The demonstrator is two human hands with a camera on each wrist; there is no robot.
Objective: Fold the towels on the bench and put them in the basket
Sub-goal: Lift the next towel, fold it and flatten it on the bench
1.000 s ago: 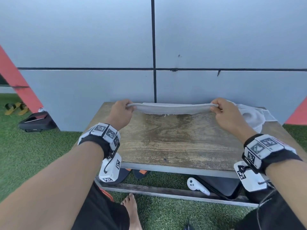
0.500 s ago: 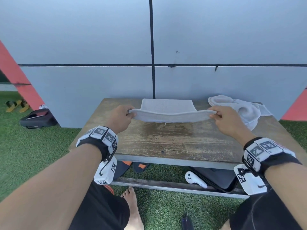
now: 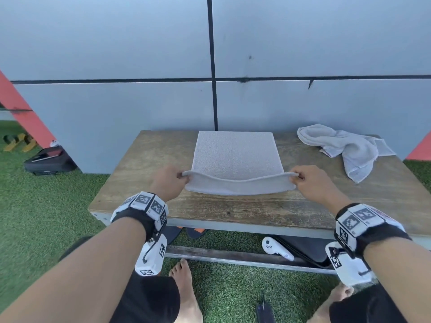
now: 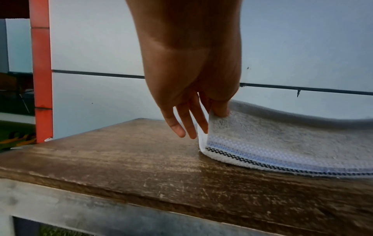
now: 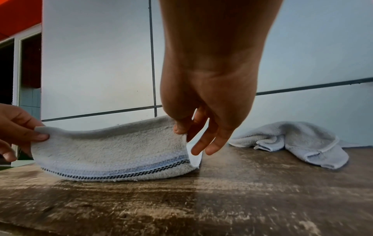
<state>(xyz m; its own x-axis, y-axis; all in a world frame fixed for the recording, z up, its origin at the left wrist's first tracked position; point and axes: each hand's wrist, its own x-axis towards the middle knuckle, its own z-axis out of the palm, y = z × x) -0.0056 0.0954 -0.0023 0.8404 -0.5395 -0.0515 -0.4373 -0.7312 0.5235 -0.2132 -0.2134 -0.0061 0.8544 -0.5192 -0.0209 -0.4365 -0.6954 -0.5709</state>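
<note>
Pinching one towel (image 3: 235, 157), two hands; second towel (image 3: 347, 148) crumpled.

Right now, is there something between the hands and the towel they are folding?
No. The left hand and the right hand each pinch a near corner of the towel directly. The crumpled towel lies apart, to the right.

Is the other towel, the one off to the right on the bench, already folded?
No, the second towel lies crumpled in a loose heap on the bench, untouched by either hand.

Flat towel (image 3: 235, 155), crumpled towel (image 3: 349, 148) on bench (image 3: 140, 183)
</note>
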